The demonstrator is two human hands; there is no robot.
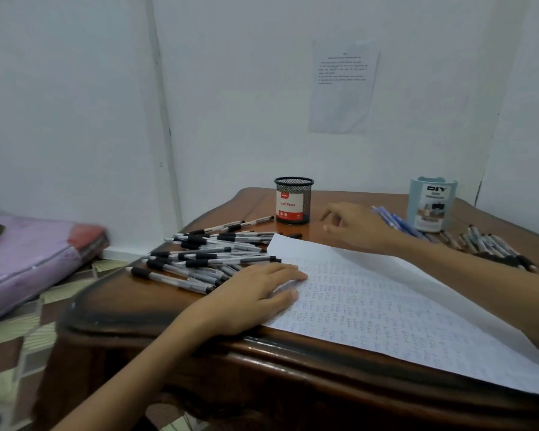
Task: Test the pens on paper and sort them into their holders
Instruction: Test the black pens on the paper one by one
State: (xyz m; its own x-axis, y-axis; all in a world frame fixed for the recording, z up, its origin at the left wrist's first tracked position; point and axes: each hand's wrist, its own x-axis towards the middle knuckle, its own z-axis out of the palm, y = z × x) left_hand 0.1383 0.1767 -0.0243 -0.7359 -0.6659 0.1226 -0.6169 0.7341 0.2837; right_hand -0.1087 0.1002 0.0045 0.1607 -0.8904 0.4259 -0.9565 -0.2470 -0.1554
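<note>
The paper (pixel 402 312) was held flat on the desk (pixel 115 297) by the left hand (pixel 255 293), fingers straight, low in the middle. The right hand (pixel 355 225) was seen above it, loosely curled, nothing held (as far as could be told). Black pens (pixel 206 256) were piled at middle left, near the black cup (pixel 294 200). One pen should be picked slowly, so the pile is not knocked.

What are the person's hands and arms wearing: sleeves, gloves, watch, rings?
Nothing visible. The left hand and right hand are bare, no gloves. The left forearm and right forearm are uncovered to the frame edge: no cuffs, watch or bracelet. No rings seen, though the picture is soft.
</note>
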